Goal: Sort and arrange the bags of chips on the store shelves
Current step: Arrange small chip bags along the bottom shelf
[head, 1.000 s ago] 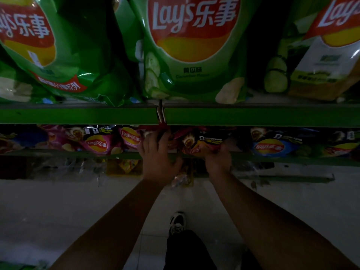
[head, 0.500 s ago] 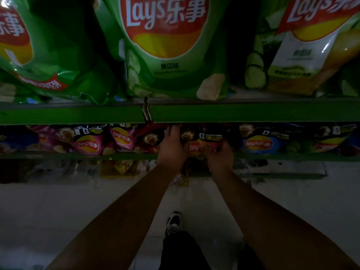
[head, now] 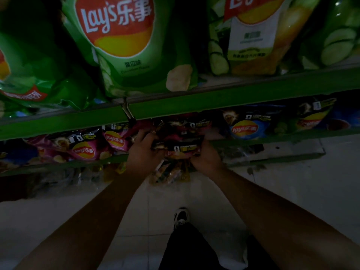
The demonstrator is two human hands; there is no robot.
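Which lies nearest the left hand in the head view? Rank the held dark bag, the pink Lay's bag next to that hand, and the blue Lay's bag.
1. The dark bag: held in the left hand, on its right.
2. The pink Lay's bag: just left of that hand, same shelf.
3. The blue Lay's bag: farther right, past the right hand.

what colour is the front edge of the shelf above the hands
Green: the shelf edge shows clearest in the head view.

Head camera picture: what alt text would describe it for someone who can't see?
The left hand and right hand grip a dark chip bag at the lower shelf. Large green Lay's bags stand on the upper shelf.
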